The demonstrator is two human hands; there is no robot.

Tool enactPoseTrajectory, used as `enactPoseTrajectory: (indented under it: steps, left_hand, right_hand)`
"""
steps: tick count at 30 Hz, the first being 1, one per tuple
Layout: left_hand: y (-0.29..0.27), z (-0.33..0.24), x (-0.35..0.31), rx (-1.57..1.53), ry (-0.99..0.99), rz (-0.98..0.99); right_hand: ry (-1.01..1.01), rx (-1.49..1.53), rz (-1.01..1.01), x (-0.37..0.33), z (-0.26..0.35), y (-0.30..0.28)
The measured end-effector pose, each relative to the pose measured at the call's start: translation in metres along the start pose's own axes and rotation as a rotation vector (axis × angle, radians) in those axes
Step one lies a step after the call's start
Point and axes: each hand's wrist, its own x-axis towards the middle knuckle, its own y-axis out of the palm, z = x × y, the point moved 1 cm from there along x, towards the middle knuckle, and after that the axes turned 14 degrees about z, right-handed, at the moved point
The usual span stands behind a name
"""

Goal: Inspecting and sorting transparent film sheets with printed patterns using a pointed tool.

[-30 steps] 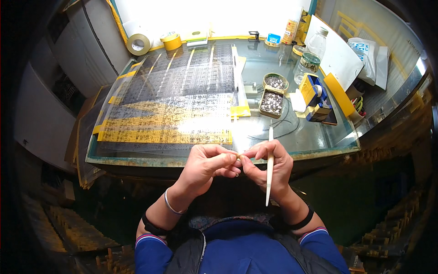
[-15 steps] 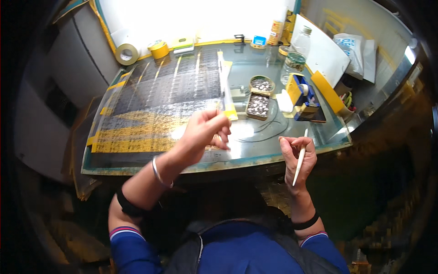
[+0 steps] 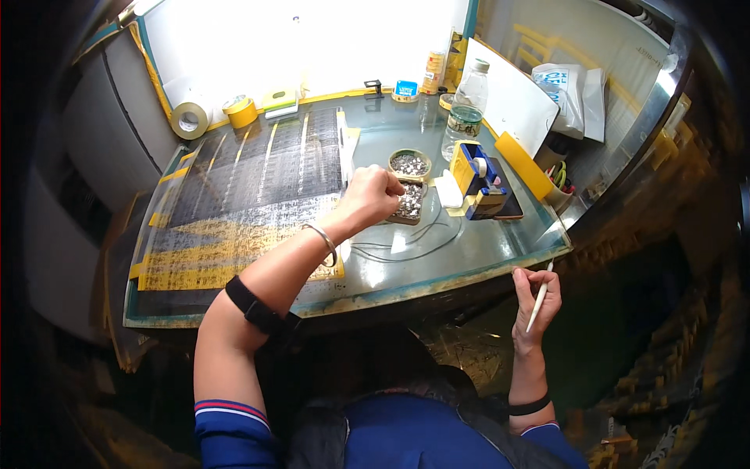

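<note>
My left hand (image 3: pixel 370 195) reaches over the glass-topped table (image 3: pixel 375 283), its fingertips closed in a pinch at a square tin (image 3: pixel 411 209) of small dark and silvery pieces. Whatever lies between those fingertips is hidden. Just behind the tin stands a round dish (image 3: pixel 409 164) holding similar pieces. Near the table's front right edge, my right hand (image 3: pixel 535 319) grips a slim white pen-like stick (image 3: pixel 538 303), tilted with one end above the fingers. Dark film sheets (image 3: pixel 250 184) printed with fine rows and edged in yellow lie on the left, partly behind my left forearm.
A blue-and-yellow tape dispenser (image 3: pixel 486 205) and a clear bottle (image 3: pixel 468 109) stand right of the tins. Tape rolls (image 3: pixel 190 121) line the back left. A thin dark cord (image 3: pixel 406 255) loops across the glass. A yellow board (image 3: pixel 523 166) leans at the right.
My left hand has moved right and forward to the square tin, its fingers now pinched. My right hand still holds the white stick, now lower and further right. The view has shifted.
</note>
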Motion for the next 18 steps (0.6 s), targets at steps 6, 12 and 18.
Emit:
enactPoseTrajectory:
  steps: [6,12,18]
  left_hand:
    - [-0.011,-0.005,-0.01,-0.101,0.005,0.029]
    - [-0.002,0.003,-0.004,-0.114,0.0,0.077]
    - [0.003,0.005,0.002,-0.196,0.027,0.056]
  right_hand:
    - [0.005,-0.069,-0.059,0.0,-0.012,-0.018]
    - [0.032,-0.137,-0.049,-0.005,-0.011,-0.01]
    - [0.014,-0.134,-0.079,-0.004,-0.013,-0.027]
